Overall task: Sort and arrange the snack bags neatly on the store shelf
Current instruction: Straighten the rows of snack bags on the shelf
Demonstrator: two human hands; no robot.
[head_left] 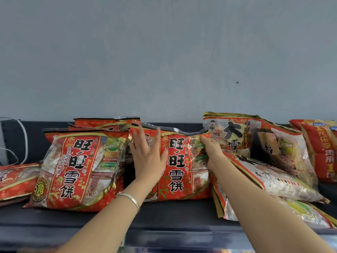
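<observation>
A red snack bag [179,167] with black characters stands upright in the middle of the dark shelf [173,210]. My left hand [147,154] lies flat with spread fingers against the bag's left front. On the bag's upper right edge my right hand [212,150] is closed. A matching red bag [78,170] stands to the left, with more red bags [107,123] behind it. To the right a yellow-topped bag [235,132] stands upright, and a pale bag [279,181] leans over another one lying flat [300,210].
A red bag [16,179] lies flat at the far left. An orange-red bag [321,148] stands at the far right. A grey wall [164,61] rises behind the shelf. White cables [24,136] hang at the back left. The shelf's front edge [182,238] runs below my arms.
</observation>
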